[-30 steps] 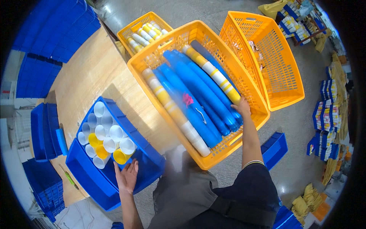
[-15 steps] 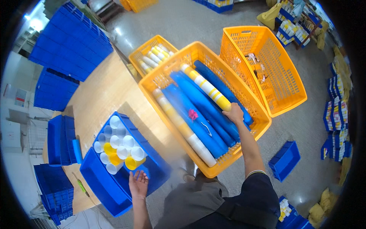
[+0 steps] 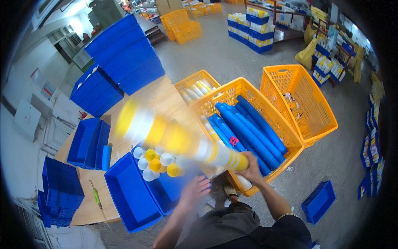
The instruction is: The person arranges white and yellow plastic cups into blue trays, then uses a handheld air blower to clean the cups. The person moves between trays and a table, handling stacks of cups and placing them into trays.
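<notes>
My right hand [image 3: 250,169] grips the near end of a long yellow-and-white banded tube [image 3: 178,141], which slants up to the left over the table, its far end smeared by motion. My left hand [image 3: 195,190] is below the tube, fingers stretched out and holding nothing. Beside it stands a blue bin [image 3: 169,191] where several short white and yellow tubes [image 3: 167,158] stand with round open ends up, partly covered by the long tube. To the right, an orange crate [image 3: 295,154] holds several long blue rolls [image 3: 253,130] and another banded tube, mostly hidden.
An empty-looking blue bin [image 3: 120,195] adjoins the filled one on the wooden table [image 3: 97,178]. Stacked blue bins [image 3: 124,54] rise at the table's far end. A second orange crate [image 3: 319,128] stands right; a blue bin [image 3: 318,202] lies on the floor. A green-handled tool [image 3: 96,196] rests on the table.
My right hand has lifted the banded tube out of the orange crate and swung it left over the table. My left hand has moved right. The whole view has shifted.
</notes>
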Demonstrator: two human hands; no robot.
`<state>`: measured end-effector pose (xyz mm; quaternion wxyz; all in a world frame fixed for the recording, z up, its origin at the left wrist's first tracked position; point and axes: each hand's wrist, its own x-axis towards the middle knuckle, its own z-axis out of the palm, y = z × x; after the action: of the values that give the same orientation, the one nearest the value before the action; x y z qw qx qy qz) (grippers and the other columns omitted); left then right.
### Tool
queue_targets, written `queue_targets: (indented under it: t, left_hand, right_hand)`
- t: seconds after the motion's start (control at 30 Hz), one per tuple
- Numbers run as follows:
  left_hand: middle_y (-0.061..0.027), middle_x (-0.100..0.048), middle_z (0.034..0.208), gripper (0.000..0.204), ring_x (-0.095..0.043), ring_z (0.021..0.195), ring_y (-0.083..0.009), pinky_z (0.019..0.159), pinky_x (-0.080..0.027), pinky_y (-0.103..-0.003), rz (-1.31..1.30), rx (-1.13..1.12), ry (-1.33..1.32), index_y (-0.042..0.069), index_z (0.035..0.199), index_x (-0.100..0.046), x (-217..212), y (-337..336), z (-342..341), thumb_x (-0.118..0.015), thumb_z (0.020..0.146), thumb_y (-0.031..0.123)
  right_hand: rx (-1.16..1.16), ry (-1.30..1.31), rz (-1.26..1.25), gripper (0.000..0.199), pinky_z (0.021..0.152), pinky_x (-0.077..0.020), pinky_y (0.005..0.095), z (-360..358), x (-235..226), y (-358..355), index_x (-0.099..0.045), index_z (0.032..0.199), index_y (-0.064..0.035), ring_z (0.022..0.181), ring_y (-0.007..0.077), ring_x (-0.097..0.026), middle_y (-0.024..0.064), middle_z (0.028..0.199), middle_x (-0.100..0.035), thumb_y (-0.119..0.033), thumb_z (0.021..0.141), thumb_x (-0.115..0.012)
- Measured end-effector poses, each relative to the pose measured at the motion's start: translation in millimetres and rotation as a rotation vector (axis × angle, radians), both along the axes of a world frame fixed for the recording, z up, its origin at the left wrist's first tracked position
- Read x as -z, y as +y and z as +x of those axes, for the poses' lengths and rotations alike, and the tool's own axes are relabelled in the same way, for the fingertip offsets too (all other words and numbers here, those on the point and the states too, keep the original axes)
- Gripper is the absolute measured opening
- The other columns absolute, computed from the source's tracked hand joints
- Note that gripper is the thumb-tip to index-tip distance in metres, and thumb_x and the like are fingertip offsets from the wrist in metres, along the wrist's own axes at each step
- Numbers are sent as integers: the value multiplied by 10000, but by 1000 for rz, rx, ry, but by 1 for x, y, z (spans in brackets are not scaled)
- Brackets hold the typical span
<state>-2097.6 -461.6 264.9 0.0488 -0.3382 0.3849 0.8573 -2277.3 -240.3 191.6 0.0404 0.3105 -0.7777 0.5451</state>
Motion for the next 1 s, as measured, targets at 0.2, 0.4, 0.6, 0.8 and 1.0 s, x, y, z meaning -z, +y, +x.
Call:
queue_targets:
  t: [0.2, 0.4, 0.6, 0.8, 1.0]
  left_hand:
    - [-164, -632, 1150, 461, -624, 1016, -265, 898, -512, -387, 195, 17, 141, 6, 1282, -527, -51, 6, 32, -519, 1003, 373]
    - [-190, -660, 1061, 436, -673, 896, -277, 818, -565, -393, 132, -123, 175, -1, 1265, -534, -79, -27, 103, -524, 999, 344]
    - [-183, -685, 968, 440, -692, 802, -266, 710, -593, -373, 437, -203, 71, -36, 1182, -579, -76, -54, 165, -581, 958, 342]
    - [-157, -689, 971, 421, -692, 809, -242, 695, -587, -371, 463, -350, -16, 9, 1155, -596, -78, -76, 188, -607, 944, 373]
    - [-163, -671, 1014, 478, -683, 822, -226, 683, -576, -346, 460, -613, 9, 16, 1203, -575, -70, -68, 172, -553, 973, 434]
  right_hand:
    - [-693, -347, -242, 556, 1086, -348, 382, 85, -33, -91, -536, 1244, -60, 1269, 217, -466, 100, 1298, -510, -54, 729, -744]
    - [-320, -1505, -657, 410, 973, -466, 360, 142, -44, -165, -546, 1249, -29, 1083, 235, -591, 101, 1146, -611, -327, 970, -579]
    - [-614, -1807, -319, 499, 891, -498, 397, 193, -49, -216, -553, 1098, -13, 906, 244, -625, 140, 990, -627, -491, 955, -572]
    - [-762, -1906, -285, 410, 854, -521, 348, 214, -48, -237, -619, 1091, -47, 942, 215, -629, 108, 1048, -649, -431, 996, -509]
    - [-716, -1740, -462, 553, 988, -434, 416, 196, -47, -253, -522, 1180, -42, 1030, 322, -573, 133, 1095, -603, -555, 986, -450]
